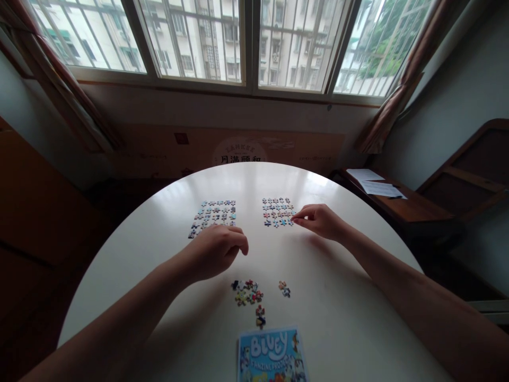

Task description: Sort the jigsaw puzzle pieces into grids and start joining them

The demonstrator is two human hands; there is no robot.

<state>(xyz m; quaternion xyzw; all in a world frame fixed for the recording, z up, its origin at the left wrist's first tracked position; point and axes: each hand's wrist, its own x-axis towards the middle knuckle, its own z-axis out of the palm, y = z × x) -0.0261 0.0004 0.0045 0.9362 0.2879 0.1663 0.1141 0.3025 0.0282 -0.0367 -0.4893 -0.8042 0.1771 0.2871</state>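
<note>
My right hand (321, 220) pinches with thumb and fingertips at a jigsaw puzzle piece on the right edge of the right-hand group of puzzle pieces (277, 215), which lie in neat rows. Curled fingers close my left hand (220, 248), held just in front of the left-hand group of puzzle pieces (214, 211) and covering part of its near row. What those fingers hold, if anything, is hidden. Nearer to me lies a loose cluster of puzzle pieces (247, 293). Two more pieces (284, 289) sit to its right, and a couple (260, 317) just below it.
A blue picture card or booklet marked "Bluey" (272, 353) lies at the near side of the round white table (342, 307). Beyond the table's right edge stands a wooden chair or bench (413, 204) with papers (377, 185) on it. Barred windows (246, 42) are behind.
</note>
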